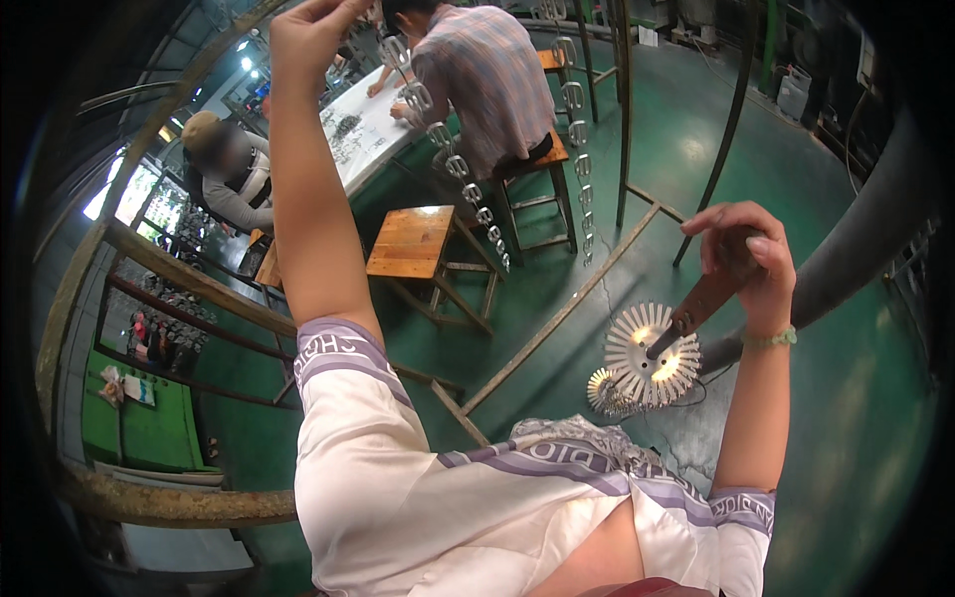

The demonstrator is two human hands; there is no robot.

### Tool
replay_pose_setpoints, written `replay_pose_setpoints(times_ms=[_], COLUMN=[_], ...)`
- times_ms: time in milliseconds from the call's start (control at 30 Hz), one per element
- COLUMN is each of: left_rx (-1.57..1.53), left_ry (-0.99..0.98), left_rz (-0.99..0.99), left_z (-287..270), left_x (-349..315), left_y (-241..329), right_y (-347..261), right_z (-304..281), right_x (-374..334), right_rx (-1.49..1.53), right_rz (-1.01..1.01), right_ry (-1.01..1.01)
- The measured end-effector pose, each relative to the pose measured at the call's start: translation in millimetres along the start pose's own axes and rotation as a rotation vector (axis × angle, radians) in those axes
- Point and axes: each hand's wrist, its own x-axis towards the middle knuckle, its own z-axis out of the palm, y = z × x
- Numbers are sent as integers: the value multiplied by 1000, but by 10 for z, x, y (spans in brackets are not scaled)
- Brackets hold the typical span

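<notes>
Though I can't tell what either grips, the left hand pinches at the upper-left edge, well apart from the right hand curled beside a dark-brown flat bar, while a silver metal-link strand slants down upper centre, nearer the left.

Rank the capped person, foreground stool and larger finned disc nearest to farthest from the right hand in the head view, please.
1. Larger finned disc, below-left of the right hand
2. Foreground stool, well left
3. Capped person, farther left
</notes>
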Motion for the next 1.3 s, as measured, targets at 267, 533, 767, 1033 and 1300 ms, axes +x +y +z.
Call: replay_pose_setpoints(times_ms=[267,533,767,1033,1300], left_rx=[-338,-456,-377,-188,-154], left_ry=[-535,-940,-1037,-1173,-1213], left_rz=[-42,-208,-130,-48,-66], left_z=[593,1325,1837,2189,2342], left_x=[-1424,-3036,-4226,-4833,-4935], left_y=[-175,-465,-646,-785,-807], right_y=[87,137,181,192,191], right_z=[-156,-322,-400,-393,-382], right_x=[-3,-9,-15,4,-3], right_rx=[12,-4,-3,35,46], right_rz=[19,-47,-45,-64,-72], right_ry=[-100,-215,-229,-287,-288])
